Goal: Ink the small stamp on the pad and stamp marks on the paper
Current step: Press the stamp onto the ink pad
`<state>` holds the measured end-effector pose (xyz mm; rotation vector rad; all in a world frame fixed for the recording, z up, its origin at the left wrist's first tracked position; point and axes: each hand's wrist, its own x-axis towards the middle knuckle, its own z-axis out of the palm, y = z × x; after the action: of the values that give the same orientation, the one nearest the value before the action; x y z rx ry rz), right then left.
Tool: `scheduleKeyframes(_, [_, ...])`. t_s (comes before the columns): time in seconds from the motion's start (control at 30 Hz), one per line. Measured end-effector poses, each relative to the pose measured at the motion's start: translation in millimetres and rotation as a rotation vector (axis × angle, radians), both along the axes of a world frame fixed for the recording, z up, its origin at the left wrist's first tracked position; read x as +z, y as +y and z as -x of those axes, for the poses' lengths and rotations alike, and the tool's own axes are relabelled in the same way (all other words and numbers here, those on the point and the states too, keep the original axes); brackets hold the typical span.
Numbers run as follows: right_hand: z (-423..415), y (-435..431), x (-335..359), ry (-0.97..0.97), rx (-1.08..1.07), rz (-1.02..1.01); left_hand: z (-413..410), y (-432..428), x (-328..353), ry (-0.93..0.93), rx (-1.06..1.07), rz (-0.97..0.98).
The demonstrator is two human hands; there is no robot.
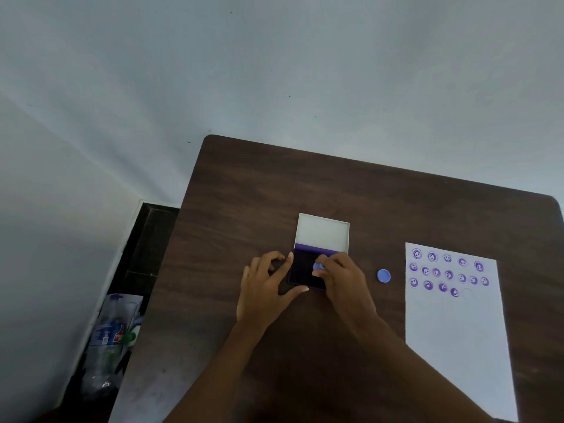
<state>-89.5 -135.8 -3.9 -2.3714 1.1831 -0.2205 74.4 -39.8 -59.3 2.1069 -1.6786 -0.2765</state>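
An open ink pad (302, 268) with a dark purple surface lies in the middle of the brown table (244, 193), its white lid (323, 232) folded back behind it. My right hand (345, 279) pinches a small blue stamp (319, 266) and holds it down on the pad. My left hand (265, 288) rests on the table at the pad's left edge, fingertips touching its near and far corners. A white paper (457, 331) lies to the right, with three rows of purple smiley marks across its top.
A small blue cap (383, 276) lies on the table between the pad and the paper. Plastic bottles in a clear bag (113, 337) stand on the floor beside the table's left edge, next to the white wall.
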Motion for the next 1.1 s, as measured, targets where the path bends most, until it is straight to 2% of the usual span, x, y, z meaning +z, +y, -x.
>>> scheduleKeyframes(0.17, [24,-6,6,-0.081,-0.204,-0.041,0,1,-1,0.001,0.002,-0.018])
scheduleKeyframes(0.23, [29,-10,4,-0.128,-0.309,-0.136,-1,1,-1,0.0,-0.004,-0.022])
scheduleKeyframes(0.37, [28,-11,1,-0.174,-0.368,-0.181,-2,1,-2,-0.011,-0.01,-0.03])
scheduleKeyframes(0.4, [28,-12,-2,-0.141,-0.336,-0.156,-2,1,-2,-0.014,-0.01,-0.028])
scheduleKeyframes(0.47, [27,-11,-6,-0.038,-0.171,0.029,-1,0,-4,-0.018,-0.008,-0.016])
scheduleKeyframes(0.5, [27,-12,-5,-0.054,-0.173,0.049,-1,0,-4,-0.018,-0.007,-0.007])
scheduleKeyframes(0.63, [27,-8,-11,-0.068,-0.099,0.072,0,0,-7,-0.031,-0.002,0.017])
scheduleKeyframes(0.77, [25,-8,-14,-0.128,-0.148,0.059,1,1,-10,-0.034,0.003,0.033])
scheduleKeyframes(0.93, [27,-12,-19,-0.02,-0.088,0.093,3,2,-15,-0.028,0.017,0.055])
scheduleKeyframes(1.1, [27,-10,-18,-0.02,-0.161,0.062,3,1,-14,-0.029,-0.003,0.048])
